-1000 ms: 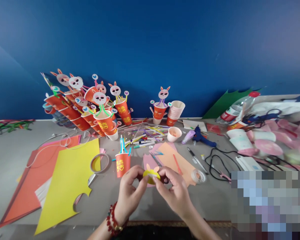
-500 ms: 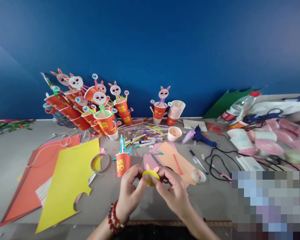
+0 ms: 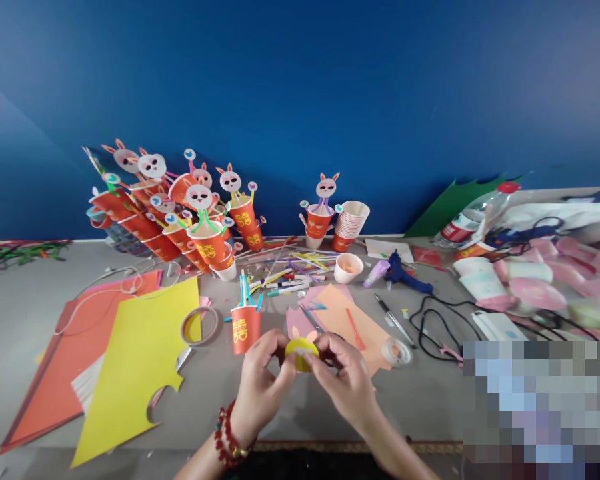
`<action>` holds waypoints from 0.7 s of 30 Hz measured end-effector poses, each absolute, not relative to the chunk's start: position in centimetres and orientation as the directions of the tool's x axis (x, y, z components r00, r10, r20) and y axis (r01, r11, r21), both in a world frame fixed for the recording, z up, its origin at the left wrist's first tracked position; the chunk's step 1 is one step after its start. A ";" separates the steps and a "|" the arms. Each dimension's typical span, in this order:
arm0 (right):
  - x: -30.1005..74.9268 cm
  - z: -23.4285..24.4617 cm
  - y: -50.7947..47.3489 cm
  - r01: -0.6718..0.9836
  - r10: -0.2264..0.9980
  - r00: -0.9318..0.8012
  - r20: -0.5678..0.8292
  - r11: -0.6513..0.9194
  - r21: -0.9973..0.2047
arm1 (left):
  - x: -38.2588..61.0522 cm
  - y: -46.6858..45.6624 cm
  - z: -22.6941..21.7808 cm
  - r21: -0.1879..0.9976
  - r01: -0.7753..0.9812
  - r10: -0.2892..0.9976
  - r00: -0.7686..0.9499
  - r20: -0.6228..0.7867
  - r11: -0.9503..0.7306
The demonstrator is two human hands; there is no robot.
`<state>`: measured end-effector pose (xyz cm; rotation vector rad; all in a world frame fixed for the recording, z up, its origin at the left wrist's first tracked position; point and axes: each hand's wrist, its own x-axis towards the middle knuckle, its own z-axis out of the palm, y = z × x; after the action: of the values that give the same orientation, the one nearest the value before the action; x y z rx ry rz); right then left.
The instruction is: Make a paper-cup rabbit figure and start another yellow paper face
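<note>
A small yellow paper disc with two peach paper ears (image 3: 303, 347) is pinched between both hands above the table's front part. My left hand (image 3: 266, 367), with red bead bracelets at the wrist, is closed on the disc's left edge. On the other edge, the thumb and fingers of my right hand (image 3: 344, 375) are closed too. Just behind my left hand stands a red paper cup (image 3: 245, 328) with blue straws in it. Beyond the disc lie peach paper (image 3: 337, 307) and scissors (image 3: 313, 319), the latter partly hidden by my right hand.
Yellow sheet paper (image 3: 130, 360) and a tape roll (image 3: 200, 325) lie left. Decorated rabbit cups (image 3: 209, 243) stand behind, near a stack of paper cups (image 3: 351, 223). A blue glue gun (image 3: 405, 273), a pen (image 3: 394, 320) and clear tape (image 3: 397, 352) are to the right.
The yellow disc has tilted slightly, so that more of its face shows. Both hands keep their pinch on it and have hardly moved.
</note>
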<state>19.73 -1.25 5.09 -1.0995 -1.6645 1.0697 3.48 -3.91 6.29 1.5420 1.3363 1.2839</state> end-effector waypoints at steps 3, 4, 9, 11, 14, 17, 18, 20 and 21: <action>19.8 5.0 -1.3 0.239 0.956 -0.238 0.171 0.228 -0.944 | 3.5 -4.0 6.0 0.955 0.216 0.977 -0.016 0.213 -0.204; 19.8 5.0 -1.3 0.244 0.958 -0.238 0.160 0.219 -0.945 | 3.4 -4.1 5.9 0.959 0.200 0.978 -0.008 0.207 -0.202; 19.9 5.0 -1.4 0.205 0.961 -0.243 0.132 0.184 -0.961 | 3.4 -4.1 5.9 0.958 0.221 0.980 -0.037 0.195 -0.182; 19.7 5.0 -1.4 0.185 0.963 -0.231 0.140 0.184 -0.965 | 3.6 -4.1 5.9 0.963 0.215 0.982 -0.062 0.180 -0.163; 19.6 5.1 -1.4 0.139 0.968 -0.216 0.131 0.163 -0.977 | 3.6 -4.1 5.9 0.983 0.133 0.989 -0.055 0.136 -0.128; 19.5 5.0 -1.5 0.101 0.972 -0.212 0.100 0.123 -0.987 | 3.6 -4.2 5.9 0.992 0.064 0.994 -0.036 0.107 -0.104; 19.5 5.0 -1.5 0.100 0.972 -0.213 0.095 0.119 -0.988 | 3.5 -4.2 5.9 0.993 0.058 0.994 -0.039 0.104 -0.101; 19.6 4.9 -1.5 0.120 0.968 -0.224 0.111 0.141 -0.983 | 3.5 -4.2 5.8 0.993 0.058 0.993 -0.054 0.104 -0.100; 19.7 4.9 -1.5 0.145 0.965 -0.222 0.142 0.177 -0.974 | 3.5 -4.2 5.8 0.993 0.059 0.993 -0.062 0.103 -0.100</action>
<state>19.66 -1.53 4.90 -1.0970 -1.5592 1.1554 3.47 -4.21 5.78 1.2944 1.2493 1.3064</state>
